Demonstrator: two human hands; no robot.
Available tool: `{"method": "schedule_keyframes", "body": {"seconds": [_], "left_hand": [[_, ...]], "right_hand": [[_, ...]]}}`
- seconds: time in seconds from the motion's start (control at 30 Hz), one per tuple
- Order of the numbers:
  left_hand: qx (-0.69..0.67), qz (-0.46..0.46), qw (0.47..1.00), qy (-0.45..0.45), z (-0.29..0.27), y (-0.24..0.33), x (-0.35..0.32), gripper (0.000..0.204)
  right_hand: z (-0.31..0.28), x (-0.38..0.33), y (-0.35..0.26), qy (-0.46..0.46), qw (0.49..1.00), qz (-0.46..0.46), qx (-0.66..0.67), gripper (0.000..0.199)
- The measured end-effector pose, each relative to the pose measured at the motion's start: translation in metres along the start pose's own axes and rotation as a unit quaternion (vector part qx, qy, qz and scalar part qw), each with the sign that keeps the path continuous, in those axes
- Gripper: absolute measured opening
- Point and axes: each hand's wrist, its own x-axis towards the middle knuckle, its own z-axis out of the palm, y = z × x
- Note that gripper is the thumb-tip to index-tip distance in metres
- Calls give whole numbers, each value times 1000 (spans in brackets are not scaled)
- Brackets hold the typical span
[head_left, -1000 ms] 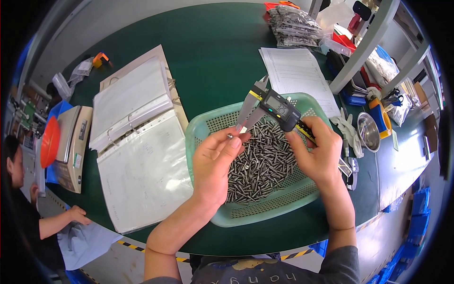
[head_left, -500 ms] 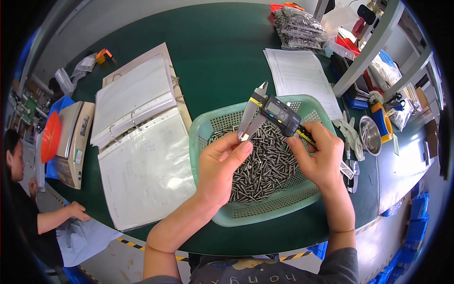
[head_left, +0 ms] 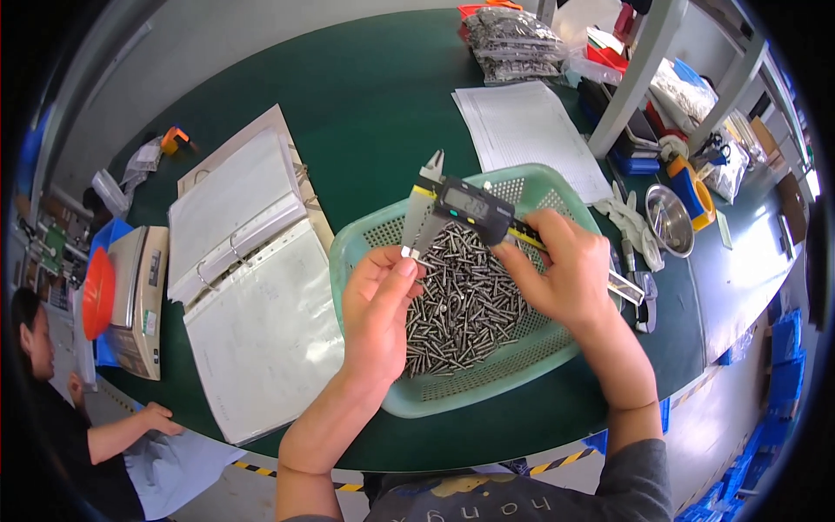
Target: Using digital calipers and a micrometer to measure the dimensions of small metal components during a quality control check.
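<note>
A digital caliper is gripped in my right hand, its fingers closed round the beam and the thumb near the display housing. The jaws point down and to the left, toward my left hand. There my thumb and forefinger pinch a small shiny metal screw at the tips of the jaws; most of it is hidden by the fingertips. Both hands are above a green perforated plastic basket. Many loose dark metal screws lie heaped inside it.
Left of the basket lies an open ring binder, with a weighing scale and orange bowl beyond. Paper sheets, bagged parts, a glove and a steel bowl are rightward. A co-worker sits at far left.
The view has shifted slightly, so the table and basket appear a little differently placed. Both hands keep their grips, with the caliper jaws still at the screw in my left fingertips.
</note>
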Motion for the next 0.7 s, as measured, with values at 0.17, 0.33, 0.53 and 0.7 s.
{"method": "schedule_keyframes", "body": {"seconds": [0.17, 0.33, 0.53, 0.7], "left_hand": [[64, -5, 998, 14, 0, 11, 1, 12], [536, 114, 833, -71, -14, 30, 5, 15], [725, 208, 630, -185, 24, 9, 32, 9], [787, 233, 523, -230, 48, -18, 64, 7]], "right_hand": [[4, 3, 6, 19, 1000, 4, 0, 26], [2, 6, 17, 103, 993, 46, -18, 25], [-1, 5, 30, 127, 991, 29, 3, 25], [1, 17, 18, 110, 993, 38, 20, 26]]}}
